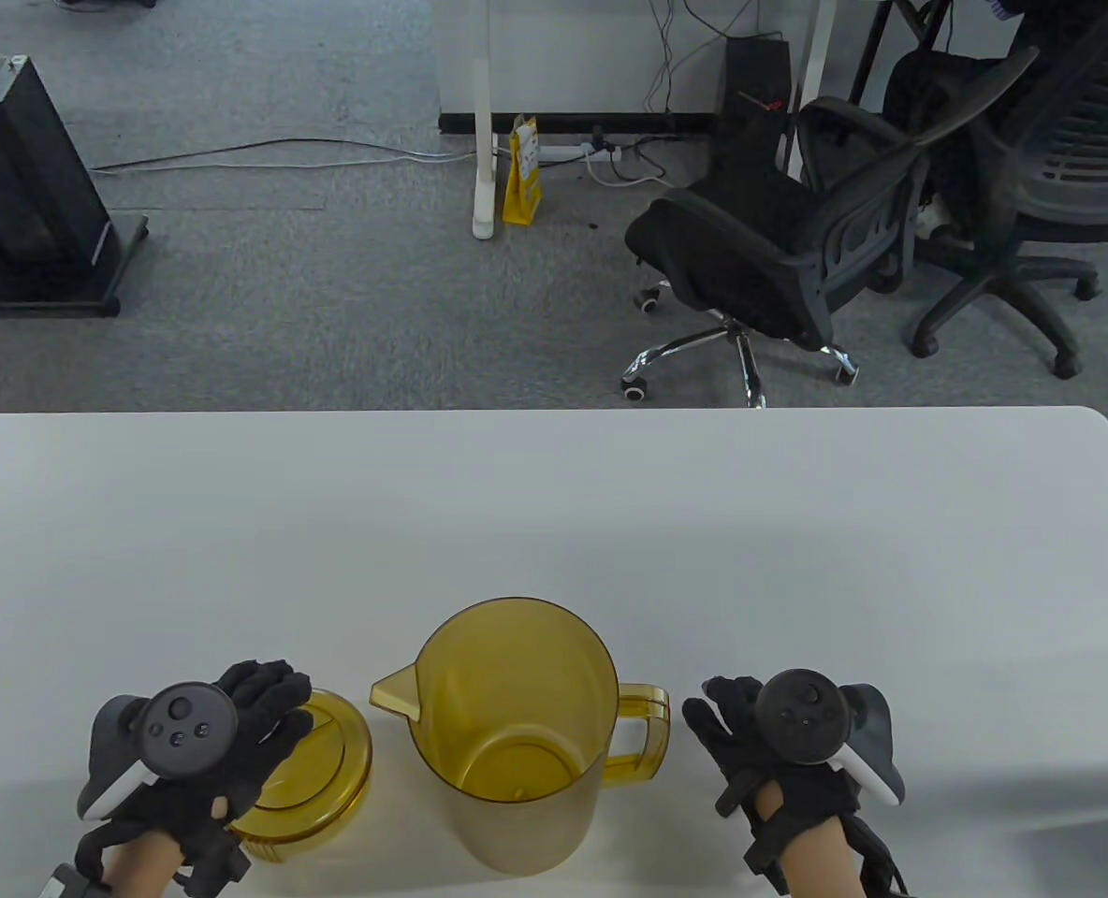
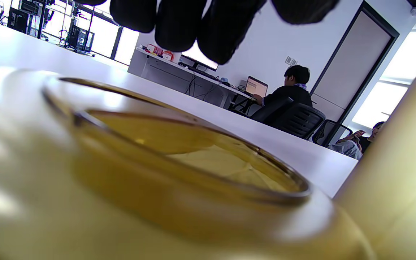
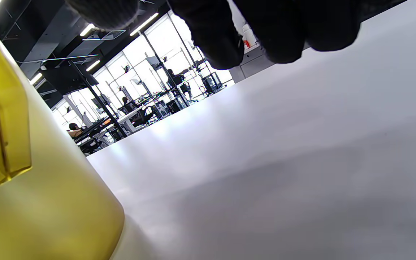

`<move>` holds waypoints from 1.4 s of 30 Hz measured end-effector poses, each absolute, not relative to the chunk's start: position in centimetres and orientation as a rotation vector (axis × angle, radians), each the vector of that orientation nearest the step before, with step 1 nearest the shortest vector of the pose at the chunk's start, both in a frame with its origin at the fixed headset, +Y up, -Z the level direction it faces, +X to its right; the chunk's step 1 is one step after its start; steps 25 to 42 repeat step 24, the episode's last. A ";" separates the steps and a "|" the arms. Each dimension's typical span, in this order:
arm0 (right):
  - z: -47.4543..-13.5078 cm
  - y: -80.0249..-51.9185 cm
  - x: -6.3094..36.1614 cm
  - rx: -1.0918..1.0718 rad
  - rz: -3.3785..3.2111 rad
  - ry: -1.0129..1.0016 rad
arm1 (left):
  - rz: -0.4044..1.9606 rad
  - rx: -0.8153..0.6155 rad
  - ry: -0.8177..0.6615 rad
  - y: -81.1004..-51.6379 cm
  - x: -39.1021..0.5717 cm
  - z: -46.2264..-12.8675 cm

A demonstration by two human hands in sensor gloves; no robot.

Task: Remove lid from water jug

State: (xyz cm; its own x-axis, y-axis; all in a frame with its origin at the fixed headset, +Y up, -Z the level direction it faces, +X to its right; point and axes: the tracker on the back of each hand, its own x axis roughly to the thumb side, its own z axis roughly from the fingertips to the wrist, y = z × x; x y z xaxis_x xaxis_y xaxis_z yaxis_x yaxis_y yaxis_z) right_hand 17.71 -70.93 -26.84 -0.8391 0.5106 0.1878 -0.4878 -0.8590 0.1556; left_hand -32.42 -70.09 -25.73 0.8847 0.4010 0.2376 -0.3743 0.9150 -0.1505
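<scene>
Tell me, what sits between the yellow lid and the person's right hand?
The open water jug stands between the lid and the right hand, handle toward that hand; the table view shows it.

your left hand resting on the yellow lid lying flat on the white table, open yellow jug upright just beside it, spout toward the lid, your right hand relaxed near the handle

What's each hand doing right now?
Left hand: open, fingers over the lid, not gripping it.
Right hand: open, holding nothing, beside the jug.
</scene>
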 end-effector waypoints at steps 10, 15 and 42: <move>-27.2 -71.5 17.2 0.315 2.608 0.180 | 0.383 -0.087 -0.264 -70.1 -32.3 -25.9; -27.3 -71.5 17.2 0.319 2.607 0.179 | 0.390 -0.048 -0.243 -69.9 -32.6 -25.8; -27.6 -72.0 18.4 0.259 2.603 0.174 | 0.340 -0.067 -0.223 -70.3 -32.0 -26.3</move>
